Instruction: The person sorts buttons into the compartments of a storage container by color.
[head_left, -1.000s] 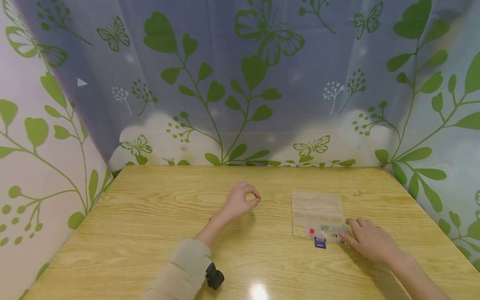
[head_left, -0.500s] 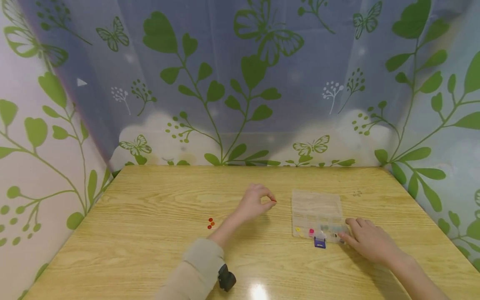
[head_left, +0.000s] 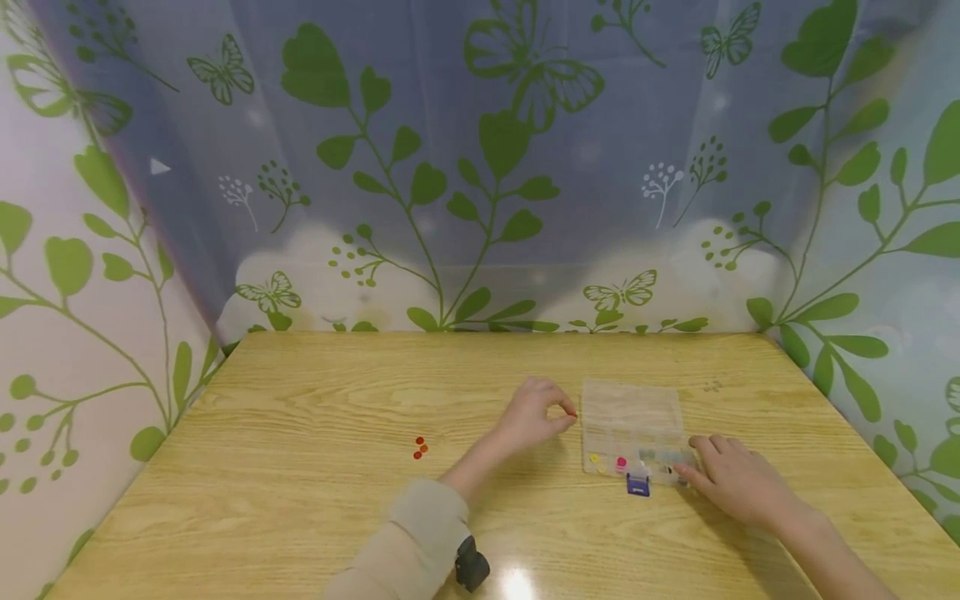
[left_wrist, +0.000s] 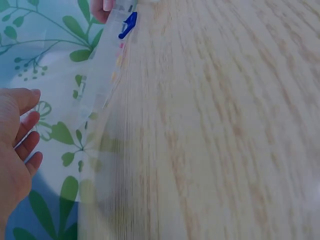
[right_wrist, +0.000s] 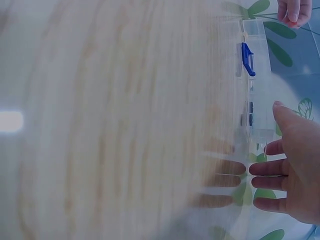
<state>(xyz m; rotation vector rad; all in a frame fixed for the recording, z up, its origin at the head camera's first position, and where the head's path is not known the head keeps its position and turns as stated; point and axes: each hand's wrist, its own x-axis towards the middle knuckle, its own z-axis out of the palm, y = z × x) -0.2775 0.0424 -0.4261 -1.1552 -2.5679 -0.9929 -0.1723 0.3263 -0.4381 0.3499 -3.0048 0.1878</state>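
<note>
A small red disc [head_left: 575, 415] is pinched between the thumb and forefinger of my left hand [head_left: 531, 419], just left of the clear plastic compartment box [head_left: 633, 404]. The box lies with its lid laid back. Its front compartments hold small yellow pieces [head_left: 595, 458], a pink piece [head_left: 622, 462] and dark ones. A blue latch [head_left: 638, 485] sticks out at the front. My right hand [head_left: 738, 479] rests at the box's right edge, thumb on the rim and fingers extended, as the right wrist view also shows. Fingers hide part of the right-hand compartments.
Several red and orange discs [head_left: 421, 448] lie on the wooden table [head_left: 300, 500] left of the left forearm. Some small clear pieces [head_left: 713, 387] lie behind the box to the right. A patterned curtain [head_left: 450, 208] stands along the table's back edge.
My left hand has moved right with the red disc, up to the box's left side. The discs on the table, hidden by the arm a second ago, now show. My right hand stays put.
</note>
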